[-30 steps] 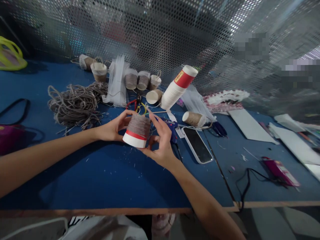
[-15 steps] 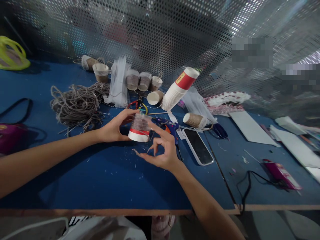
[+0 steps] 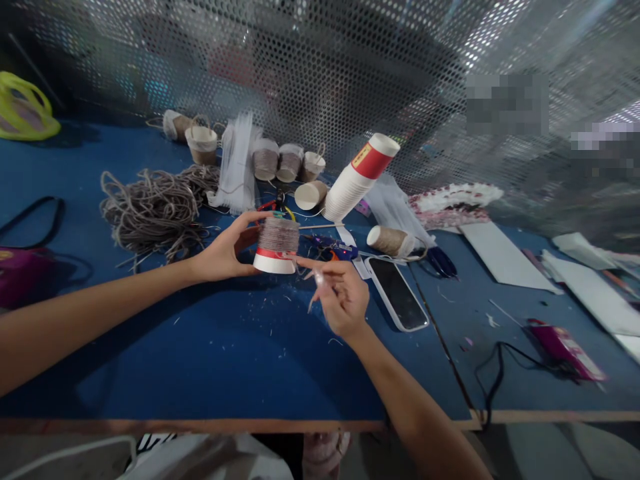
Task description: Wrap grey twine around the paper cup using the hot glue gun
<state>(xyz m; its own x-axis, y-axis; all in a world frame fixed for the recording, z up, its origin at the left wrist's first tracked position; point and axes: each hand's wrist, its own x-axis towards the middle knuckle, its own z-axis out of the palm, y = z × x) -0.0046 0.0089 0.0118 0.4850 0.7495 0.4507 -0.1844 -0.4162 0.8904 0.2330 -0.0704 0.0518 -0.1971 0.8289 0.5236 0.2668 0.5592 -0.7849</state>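
An upside-down paper cup, white with a red band, is gripped at its left side by my left hand, thumb low and fingers behind. Grey cord is wound in rows around its upper half. My right hand is at the cup's lower right, index finger stretched against the red band and the other fingers curled in. A loose length of the cord runs from the cup to these fingers; the exact pinch is partly hidden.
A heap of grey cord lies left. Behind stand cord-wrapped cups and a leaning stack of paper cups. A blue glue gun, a phone and a twine-wrapped cup lie right. Perforated metal borders the table's back.
My right index finger has moved down from the wound cord to the red band, and the right hand's fingers have curled in. The cup has turned more upright and shifted slightly left.
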